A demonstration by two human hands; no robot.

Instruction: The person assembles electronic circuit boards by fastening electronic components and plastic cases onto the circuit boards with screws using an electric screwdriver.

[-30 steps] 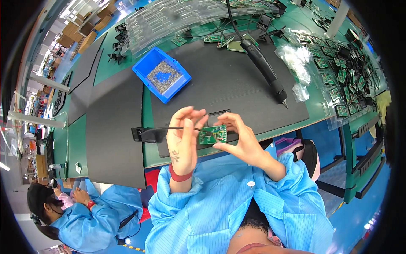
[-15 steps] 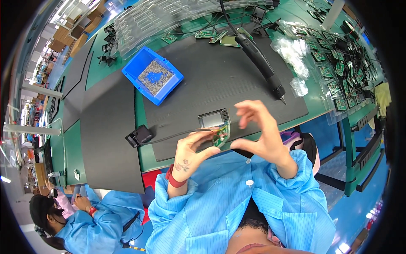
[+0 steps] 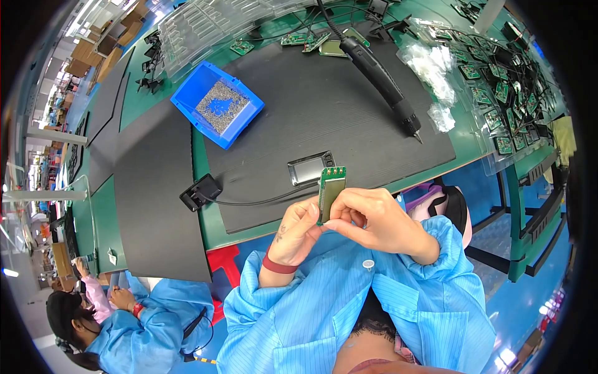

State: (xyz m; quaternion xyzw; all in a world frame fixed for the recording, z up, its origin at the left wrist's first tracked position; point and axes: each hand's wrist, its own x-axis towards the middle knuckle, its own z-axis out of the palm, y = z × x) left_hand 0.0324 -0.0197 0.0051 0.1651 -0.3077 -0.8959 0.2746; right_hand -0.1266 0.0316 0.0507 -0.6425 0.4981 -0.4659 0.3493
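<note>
A green circuit board with a rectangular display (image 3: 332, 190) stands nearly upright over the mat's near edge. My left hand (image 3: 294, 235) grips its lower left side between thumb and fingers. My right hand (image 3: 381, 221) is closed in a pinch at its lower right edge; the exact spot under the fingertips is hidden. A black cable (image 3: 252, 204) runs from my left hand to a black plastic bracket (image 3: 201, 192) lying to the left. Just beyond the board lies a black rectangular housing with a window and side buttons (image 3: 309, 168).
A blue bin of small screws (image 3: 244, 122) sits on the black mat (image 3: 280, 93). A black electric screwdriver (image 3: 383, 81) lies at right, near crumpled clear plastic (image 3: 430, 68). Piled wired boards (image 3: 498, 100) fill the far right. A co-worker in blue (image 3: 152, 318) sits at lower left.
The board has turned so that its display faces me. My right hand, apart and spread before, has come in and closed on the board's lower edge. My left hand has shifted slightly right.
</note>
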